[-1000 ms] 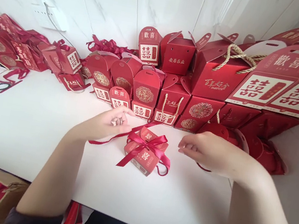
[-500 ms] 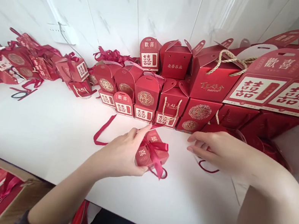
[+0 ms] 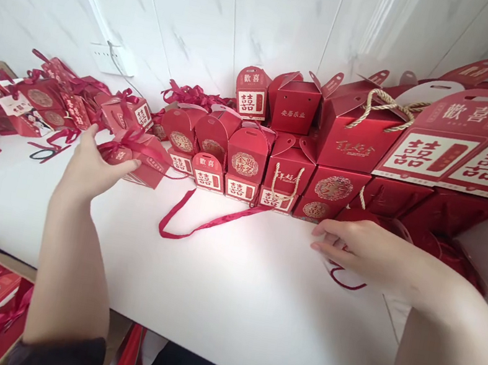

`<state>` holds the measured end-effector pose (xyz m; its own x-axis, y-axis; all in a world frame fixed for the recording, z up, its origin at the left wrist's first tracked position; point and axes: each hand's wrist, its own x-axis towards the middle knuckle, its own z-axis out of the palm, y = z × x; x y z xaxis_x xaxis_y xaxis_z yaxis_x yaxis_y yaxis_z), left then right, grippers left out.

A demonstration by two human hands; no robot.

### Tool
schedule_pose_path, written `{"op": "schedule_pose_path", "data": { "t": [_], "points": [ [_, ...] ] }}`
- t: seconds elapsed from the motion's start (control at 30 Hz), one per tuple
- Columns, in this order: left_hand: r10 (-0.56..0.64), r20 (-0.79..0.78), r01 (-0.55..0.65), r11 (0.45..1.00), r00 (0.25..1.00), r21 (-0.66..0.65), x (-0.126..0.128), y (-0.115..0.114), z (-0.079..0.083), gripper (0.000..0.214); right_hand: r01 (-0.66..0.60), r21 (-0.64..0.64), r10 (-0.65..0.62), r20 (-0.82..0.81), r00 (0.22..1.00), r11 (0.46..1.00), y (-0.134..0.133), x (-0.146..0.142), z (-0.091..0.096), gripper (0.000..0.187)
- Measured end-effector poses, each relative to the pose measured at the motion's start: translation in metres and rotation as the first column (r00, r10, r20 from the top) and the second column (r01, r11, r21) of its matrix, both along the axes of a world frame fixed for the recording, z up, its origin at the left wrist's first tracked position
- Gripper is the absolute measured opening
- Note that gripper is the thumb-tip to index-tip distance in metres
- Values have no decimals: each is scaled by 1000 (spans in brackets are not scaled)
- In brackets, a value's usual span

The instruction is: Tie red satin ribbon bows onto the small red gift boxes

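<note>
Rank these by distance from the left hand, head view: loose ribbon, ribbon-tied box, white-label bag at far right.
1. ribbon-tied box: left side, touching the fingers of the left hand.
2. loose ribbon: on the table, centre.
3. white-label bag: far right, by the wall.

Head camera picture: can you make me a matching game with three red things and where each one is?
Things:
1 ribboned box
2 loose ribbon
3 rope-handled box

Places:
A lying flat on the white table
B in the upper row of the stack by the wall
C in the left hand

Pairs: 1-C, 2-A, 3-B
</note>
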<state>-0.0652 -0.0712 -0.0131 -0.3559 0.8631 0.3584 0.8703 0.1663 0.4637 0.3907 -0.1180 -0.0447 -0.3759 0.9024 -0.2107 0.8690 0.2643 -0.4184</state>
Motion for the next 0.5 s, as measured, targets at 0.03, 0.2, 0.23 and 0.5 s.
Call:
{"op": "schedule_pose_path", "data": {
  "t": [0.03, 0.2, 0.23, 0.5],
  "points": [
    [37, 4, -37, 999, 999, 7, -7, 8, -7, 108, 0, -5, 0, 7, 1000, 1000, 0, -1, 0, 33],
    [-96, 99, 109, 984, 990, -144, -22, 32, -41, 105, -2, -32, 3, 31, 1000, 999, 0, -4, -2, 32],
    [-163, 129, 183, 970, 978, -163, -23, 32, -45, 100, -1, -27, 2, 43, 999, 1000, 0, -4, -2, 32],
    [-346, 316, 413, 893, 884, -177, -46, 30, -55, 84, 11, 12, -11, 57, 998, 1000, 7, -4, -13, 28]
  ]
}}
